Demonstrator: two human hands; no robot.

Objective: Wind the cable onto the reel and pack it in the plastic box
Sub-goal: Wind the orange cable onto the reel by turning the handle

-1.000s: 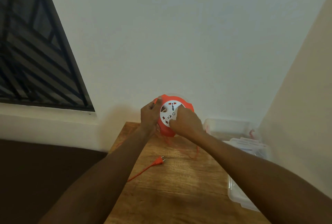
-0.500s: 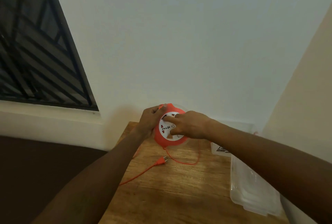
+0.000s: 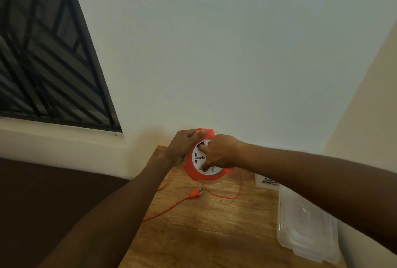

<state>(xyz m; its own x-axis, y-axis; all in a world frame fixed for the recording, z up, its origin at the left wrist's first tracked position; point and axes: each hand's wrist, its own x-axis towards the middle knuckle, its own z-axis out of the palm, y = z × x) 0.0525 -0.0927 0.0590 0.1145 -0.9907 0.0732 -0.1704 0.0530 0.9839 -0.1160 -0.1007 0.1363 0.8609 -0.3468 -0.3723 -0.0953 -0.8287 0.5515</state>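
An orange cable reel (image 3: pixel 191 170) with a white socket face stands tilted at the far end of the wooden table (image 3: pixel 204 235). My left hand (image 3: pixel 182 145) grips its upper left rim. My right hand (image 3: pixel 219 154) presses fingers into the white centre of the reel. Orange cable (image 3: pixel 227 197) loops loose under the reel and runs left off the table edge, ending in a plug (image 3: pixel 194 193) lying on the wood. The clear plastic box (image 3: pixel 263 181) sits behind my right forearm, mostly hidden.
A clear plastic lid (image 3: pixel 305 224) lies flat at the table's right edge, beside a cream wall. A white wall stands right behind the table. A dark barred window (image 3: pixel 43 63) is at upper left. The floor left of the table is dark.
My right hand has turned on the white centre of the reel, and the socket face has rotated. The loose cable loop lies a little differently; the plug stays on the wood.
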